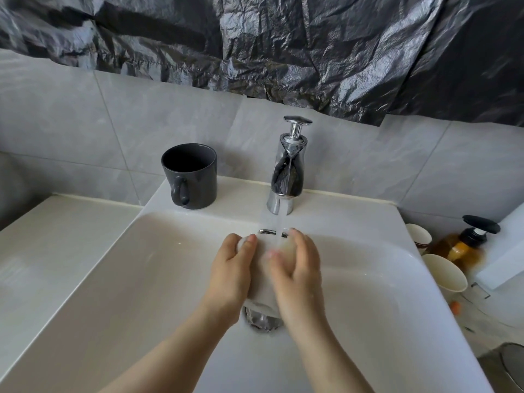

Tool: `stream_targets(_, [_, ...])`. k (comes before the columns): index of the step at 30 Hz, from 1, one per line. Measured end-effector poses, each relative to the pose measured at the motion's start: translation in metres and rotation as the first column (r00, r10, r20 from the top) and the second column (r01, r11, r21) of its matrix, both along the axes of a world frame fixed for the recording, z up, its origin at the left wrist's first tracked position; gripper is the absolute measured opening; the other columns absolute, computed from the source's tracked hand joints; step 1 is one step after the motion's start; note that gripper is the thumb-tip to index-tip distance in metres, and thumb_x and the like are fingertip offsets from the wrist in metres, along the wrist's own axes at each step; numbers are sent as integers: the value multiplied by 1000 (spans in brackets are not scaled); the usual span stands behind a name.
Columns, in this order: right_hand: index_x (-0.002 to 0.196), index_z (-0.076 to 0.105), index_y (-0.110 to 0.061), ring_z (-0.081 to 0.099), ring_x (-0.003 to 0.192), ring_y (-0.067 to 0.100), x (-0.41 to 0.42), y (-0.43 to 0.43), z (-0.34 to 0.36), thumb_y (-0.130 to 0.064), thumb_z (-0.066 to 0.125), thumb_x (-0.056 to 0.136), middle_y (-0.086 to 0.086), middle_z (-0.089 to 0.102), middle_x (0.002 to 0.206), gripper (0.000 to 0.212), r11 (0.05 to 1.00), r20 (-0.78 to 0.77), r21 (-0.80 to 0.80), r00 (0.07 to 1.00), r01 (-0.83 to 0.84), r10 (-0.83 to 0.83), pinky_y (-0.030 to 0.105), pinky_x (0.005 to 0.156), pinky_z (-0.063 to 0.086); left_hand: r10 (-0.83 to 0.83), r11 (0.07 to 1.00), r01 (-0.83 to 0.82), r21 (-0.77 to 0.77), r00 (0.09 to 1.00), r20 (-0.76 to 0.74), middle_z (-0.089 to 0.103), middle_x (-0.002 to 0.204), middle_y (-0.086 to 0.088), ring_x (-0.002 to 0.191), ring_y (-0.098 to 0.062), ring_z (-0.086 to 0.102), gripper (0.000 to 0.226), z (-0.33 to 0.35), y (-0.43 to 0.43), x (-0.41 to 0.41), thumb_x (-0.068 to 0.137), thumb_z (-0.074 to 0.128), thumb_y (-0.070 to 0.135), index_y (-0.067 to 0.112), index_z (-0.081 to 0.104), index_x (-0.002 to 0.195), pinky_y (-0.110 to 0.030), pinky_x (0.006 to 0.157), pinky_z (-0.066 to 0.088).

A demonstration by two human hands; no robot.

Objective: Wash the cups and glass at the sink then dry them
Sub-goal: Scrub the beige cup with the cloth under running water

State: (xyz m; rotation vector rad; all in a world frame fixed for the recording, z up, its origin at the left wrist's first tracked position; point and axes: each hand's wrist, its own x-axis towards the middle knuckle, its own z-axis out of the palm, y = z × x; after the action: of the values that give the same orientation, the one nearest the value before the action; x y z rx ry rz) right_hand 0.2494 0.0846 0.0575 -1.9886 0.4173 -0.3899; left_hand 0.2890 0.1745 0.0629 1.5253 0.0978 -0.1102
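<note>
Item: glass (260,282). Clear, hard to make out against the pale basin; it lies tilted between both hands above the drain (263,320), in the sink (136,282), with its upper end under the water (276,225) running from the tap (286,171).

Hands: left hand (231,270) curls round the glass from the left, fingertips over the top. Right hand (296,268) wraps it from the right, fingers bent across the wall. Both grasp it.

Handling, by judgement: stiff, light, brittle, and slick while wet. A knock on the basin or the tap spout could chip it. Best held round the body with the whole palm, not by the rim; a two-handed hold suits rinsing.

Item: mug (190,177). Dark grey, upright on the sink ledge left of the tap, handle towards the viewer, well apart from the hands. Probably heavier and sturdier; take it by the handle or round the body.

Surroundings: worktop (42,251) to the left. To the right, two paper cups (445,275), an amber pump bottle (465,246) just behind them, and a white box (504,251). Black plastic sheet (283,38) above the tiles (71,114).

Obstructions: the tap stands close above the glass; the clutter on the right narrows any setting-down place there.
</note>
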Motion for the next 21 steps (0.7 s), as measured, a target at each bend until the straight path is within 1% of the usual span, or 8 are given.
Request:
stream_targets(3, [145,27,-33,8,145,10,-6,10,-7,-33,57,90,-10,12,155,63,979,-18,-197,998,-55,53,10,100,14,19,999,-19,-40,1000,-7,38,57,5,55,-13,36,32,1,2,1,97,51,23,14,38,69,-27,51,32])
stream_targets(7, [116,56,-28,49,120,17,10,-9,1,-38,56,90,-13,54,114,28,975,30,166,988,145,-152,15,85,37,-74,996,73,43,997,39,42,47,15,53,-10,34,38,0,-1,-6,96,54,24,19,36,62,-28,52,28])
stream_targets(9, [106,58,-30,51,116,18,9,-10,3,-44,54,88,-18,55,107,23,965,48,221,986,142,-157,12,83,38,-70,997,69,45,997,29,41,48,15,52,-10,34,38,1,-2,-6,96,54,26,19,36,63,-27,51,28])
stream_targets(12, [144,31,-36,12,143,8,-8,6,-3,-52,49,83,-13,19,151,66,983,48,-181,998,-40,49,17,106,21,20,997,-21,-71,999,-25,42,54,7,51,-11,38,33,4,0,-3,97,51,24,14,38,68,-27,48,33])
stream_targets(15, [140,18,-52,-2,145,6,-13,15,-1,-62,38,76,-23,-3,151,67,937,81,-343,991,-70,104,18,108,17,32,986,-43,-159,997,-71,43,53,6,47,-10,41,32,6,2,-1,98,49,24,14,39,70,-24,42,36])
stream_targets(18, [145,27,-41,19,142,2,5,-3,0,-58,51,84,-21,21,150,67,986,66,163,997,17,-28,23,114,19,-1,990,-7,-144,998,-59,39,55,6,46,-7,36,34,6,0,-2,98,50,24,15,37,68,-20,42,32])
stream_targets(20, [140,42,-33,42,132,8,1,-15,-5,-79,52,65,-10,43,146,88,815,40,577,999,-41,22,37,114,31,4,984,-19,-178,996,-84,42,62,2,55,-12,40,31,8,-2,-2,98,50,25,14,41,71,-24,49,33])
stream_targets(21, [138,45,-32,49,127,12,-2,-13,-10,-83,48,59,-5,51,140,94,770,40,632,996,-87,79,42,111,36,36,976,-55,-212,995,-93,45,67,-1,61,-15,42,29,9,-2,0,98,49,26,13,43,73,-28,54,35])
